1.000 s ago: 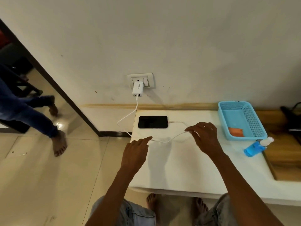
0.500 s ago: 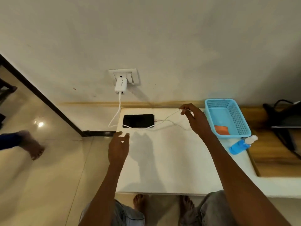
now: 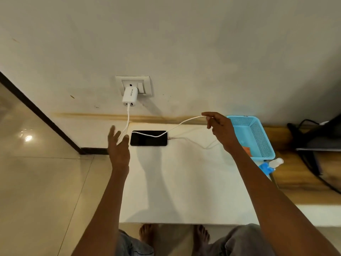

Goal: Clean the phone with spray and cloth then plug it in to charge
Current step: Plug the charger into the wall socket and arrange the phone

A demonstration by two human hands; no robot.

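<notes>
A black phone (image 3: 148,140) lies flat at the far left of the white table (image 3: 180,182), with the white cable (image 3: 184,122) plugged into its right end. The cable loops over the screen and runs up to the white charger (image 3: 130,97) in the wall socket (image 3: 145,84). My right hand (image 3: 221,130) pinches a raised loop of the cable above the table, right of the phone. My left hand (image 3: 118,146) hovers open just left of the phone, at the table's edge. A blue spray bottle (image 3: 267,167) lies at the right edge. An orange cloth (image 3: 247,150) sits in the basket.
A blue plastic basket (image 3: 258,133) stands at the table's far right. Beyond it a wooden surface (image 3: 299,183) carries a dark bag with black cords (image 3: 317,137). Glossy floor tiles (image 3: 40,182) lie to the left. My bare feet show under the table's near edge.
My right hand has lifted the cable higher and further right, pulling a loop across the phone's screen. My left hand has moved forward and opened beside the phone.
</notes>
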